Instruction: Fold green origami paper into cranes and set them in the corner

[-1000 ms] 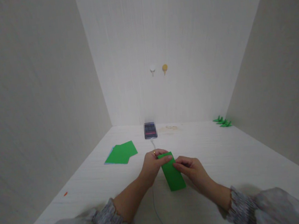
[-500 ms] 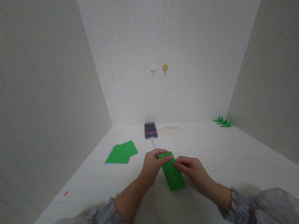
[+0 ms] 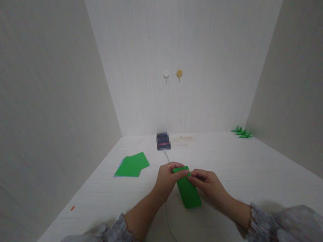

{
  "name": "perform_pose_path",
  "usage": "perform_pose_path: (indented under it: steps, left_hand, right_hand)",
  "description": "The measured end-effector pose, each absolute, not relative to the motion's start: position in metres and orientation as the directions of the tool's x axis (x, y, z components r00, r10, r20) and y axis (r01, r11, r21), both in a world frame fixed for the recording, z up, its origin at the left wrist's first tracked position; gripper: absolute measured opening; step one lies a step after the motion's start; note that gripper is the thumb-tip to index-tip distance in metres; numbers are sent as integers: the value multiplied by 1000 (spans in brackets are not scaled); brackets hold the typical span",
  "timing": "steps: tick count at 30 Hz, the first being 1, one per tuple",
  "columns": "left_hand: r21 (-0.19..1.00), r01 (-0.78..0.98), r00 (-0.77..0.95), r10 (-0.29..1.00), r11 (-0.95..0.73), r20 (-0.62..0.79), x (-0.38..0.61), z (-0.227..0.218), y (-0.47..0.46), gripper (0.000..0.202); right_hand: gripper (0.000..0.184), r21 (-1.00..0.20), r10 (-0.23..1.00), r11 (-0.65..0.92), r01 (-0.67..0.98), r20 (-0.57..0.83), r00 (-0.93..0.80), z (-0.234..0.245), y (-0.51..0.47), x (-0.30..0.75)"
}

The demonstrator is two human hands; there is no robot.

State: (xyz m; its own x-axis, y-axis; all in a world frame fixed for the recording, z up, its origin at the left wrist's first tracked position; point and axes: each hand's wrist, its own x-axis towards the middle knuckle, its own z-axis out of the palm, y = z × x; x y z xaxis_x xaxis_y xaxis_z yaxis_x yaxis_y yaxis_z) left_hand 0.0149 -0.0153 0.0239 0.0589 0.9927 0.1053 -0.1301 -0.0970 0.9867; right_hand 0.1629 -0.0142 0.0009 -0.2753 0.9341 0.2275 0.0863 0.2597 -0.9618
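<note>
A green sheet of paper point(image 3: 188, 193), folded into a narrow rectangle, is held slightly tilted above the white table. My left hand point(image 3: 167, 178) grips its upper end, thumb across the front and fingers behind. At the upper right edge, my right hand point(image 3: 206, 180) pinches the paper between thumb and fingers. Both hands are closed, their fingertips close together near the top corner. The fingers behind the paper are partly hidden.
Loose green sheets point(image 3: 132, 165) lie to the left. A phone point(image 3: 163, 141) with a white cable point(image 3: 170, 225) rests near the back wall. Several folded green paper pieces point(image 3: 242, 132) sit at the far right. A small red item point(image 3: 72, 208) lies left. Two hooks point(image 3: 179, 73) hang on the wall.
The folded paper has dropped slightly toward me, and my left hand has shifted a little right along its top. Both hands keep their hold.
</note>
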Motion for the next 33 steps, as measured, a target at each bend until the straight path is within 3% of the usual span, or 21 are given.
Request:
perform_pose_path:
  steps: [8,20,25,29,33]
  left_hand:
    - [970,-240,87,995,-30,52,11,19,-12,26]
    - [981,-189,40,998,-32,40,6,21,-13,24]
    - [977,-215,108,994,-1,25,6,21,-14,27]
    - [988,-143,166,986,51,-27,8,20,-15,27]
    - [994,-103,113,993,34,-23,8,20,-14,26]
  right_hand:
    - [21,-976,962,215,31,206,-178,6,-14,166]
    - [18,-980,968,194,-52,200,-152,15,-21,164]
    - [22,-980,972,195,-39,198,-130,17,-22,165]
    - [23,-978,978,192,-79,198,-73,11,-19,166]
    - [18,-975,978,175,-138,188,-87,9,-19,166]
